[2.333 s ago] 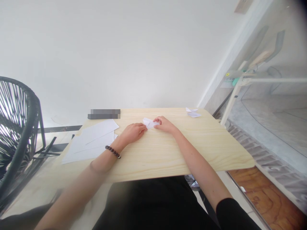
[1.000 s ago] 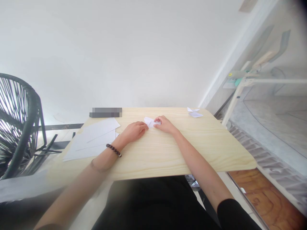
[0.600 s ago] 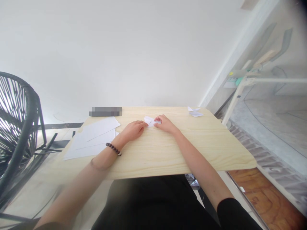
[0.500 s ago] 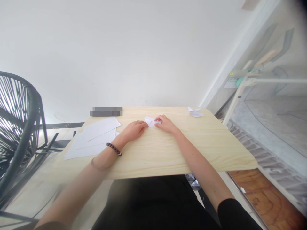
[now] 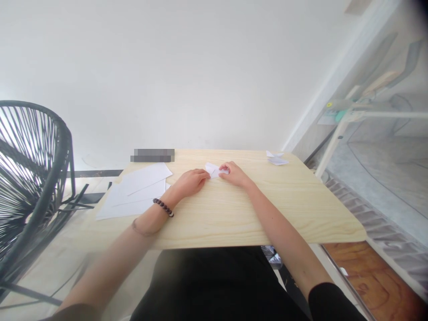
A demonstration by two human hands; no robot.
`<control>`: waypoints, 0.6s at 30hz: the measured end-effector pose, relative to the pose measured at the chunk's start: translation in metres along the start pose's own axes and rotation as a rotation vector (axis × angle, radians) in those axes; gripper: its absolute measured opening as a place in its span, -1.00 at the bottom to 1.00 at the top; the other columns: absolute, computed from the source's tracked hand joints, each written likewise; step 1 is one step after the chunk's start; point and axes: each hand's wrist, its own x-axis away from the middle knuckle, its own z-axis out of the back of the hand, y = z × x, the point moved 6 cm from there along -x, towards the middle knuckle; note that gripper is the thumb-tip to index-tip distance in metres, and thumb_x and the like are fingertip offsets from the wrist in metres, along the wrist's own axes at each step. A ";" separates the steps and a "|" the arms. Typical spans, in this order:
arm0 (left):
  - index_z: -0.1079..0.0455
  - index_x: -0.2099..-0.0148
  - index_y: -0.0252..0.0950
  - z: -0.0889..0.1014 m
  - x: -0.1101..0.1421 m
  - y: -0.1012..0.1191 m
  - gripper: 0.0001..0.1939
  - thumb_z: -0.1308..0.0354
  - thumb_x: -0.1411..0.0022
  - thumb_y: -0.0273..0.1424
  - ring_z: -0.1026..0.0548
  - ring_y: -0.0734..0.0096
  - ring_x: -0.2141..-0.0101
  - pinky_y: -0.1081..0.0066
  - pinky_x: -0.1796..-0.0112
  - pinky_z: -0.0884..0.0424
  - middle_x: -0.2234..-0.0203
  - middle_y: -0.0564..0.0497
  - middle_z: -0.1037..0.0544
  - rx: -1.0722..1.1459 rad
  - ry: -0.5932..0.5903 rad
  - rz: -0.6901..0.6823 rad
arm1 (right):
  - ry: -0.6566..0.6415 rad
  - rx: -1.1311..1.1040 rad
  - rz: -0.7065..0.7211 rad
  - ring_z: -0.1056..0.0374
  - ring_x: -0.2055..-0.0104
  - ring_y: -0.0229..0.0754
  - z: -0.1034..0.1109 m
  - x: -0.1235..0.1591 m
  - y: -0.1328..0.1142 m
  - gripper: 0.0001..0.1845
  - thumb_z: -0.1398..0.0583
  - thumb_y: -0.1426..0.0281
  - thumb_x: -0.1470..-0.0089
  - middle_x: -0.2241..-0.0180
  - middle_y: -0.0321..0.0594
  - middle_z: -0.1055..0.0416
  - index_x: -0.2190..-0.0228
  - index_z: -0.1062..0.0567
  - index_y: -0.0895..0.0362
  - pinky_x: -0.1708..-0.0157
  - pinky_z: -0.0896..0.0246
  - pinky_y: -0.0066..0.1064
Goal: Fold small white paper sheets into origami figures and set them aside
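Beside loose white paper sheets (image 5: 140, 183), the left hand (image 5: 191, 183), fingers drawn together, holds the left edge of a small folded white paper (image 5: 211, 168) on a pale wood-grain desk (image 5: 227, 218). The right hand (image 5: 236, 174) pinches its right end; light, even pressure with edges aligned should keep creases crisp

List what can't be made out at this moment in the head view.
- Folds of the small paper: partly covered by the fingers of the left hand and right hand, and small in view.
- Blurred-out dark object: pixelated, so its identity is lost.
- White sheets: overlapping and partly behind the left arm; their number is unclear.
- Black chair: cut off by the left edge.
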 end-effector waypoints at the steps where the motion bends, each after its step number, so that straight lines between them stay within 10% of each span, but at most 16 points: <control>1: -0.31 0.15 -0.26 0.000 0.000 0.000 -0.70 0.18 -0.14 -0.49 -0.33 0.39 0.17 0.36 0.14 -0.24 0.19 -0.02 -0.40 0.004 0.001 -0.001 | 0.001 0.005 -0.004 -0.18 0.30 -0.31 0.000 0.000 0.000 -0.73 -0.15 0.36 0.17 0.33 -0.25 -0.23 0.32 -0.38 0.12 0.20 -0.07 -0.41; 18: -0.33 0.16 -0.24 -0.001 0.000 -0.001 -0.71 0.16 -0.15 -0.45 -0.31 0.38 0.12 0.34 0.11 -0.23 0.14 -0.02 -0.38 -0.018 -0.010 0.010 | 0.023 0.040 -0.025 -0.20 0.26 -0.28 -0.004 -0.001 0.003 -0.67 -0.17 0.23 0.20 0.33 -0.25 -0.25 0.32 -0.37 0.10 0.20 -0.07 -0.38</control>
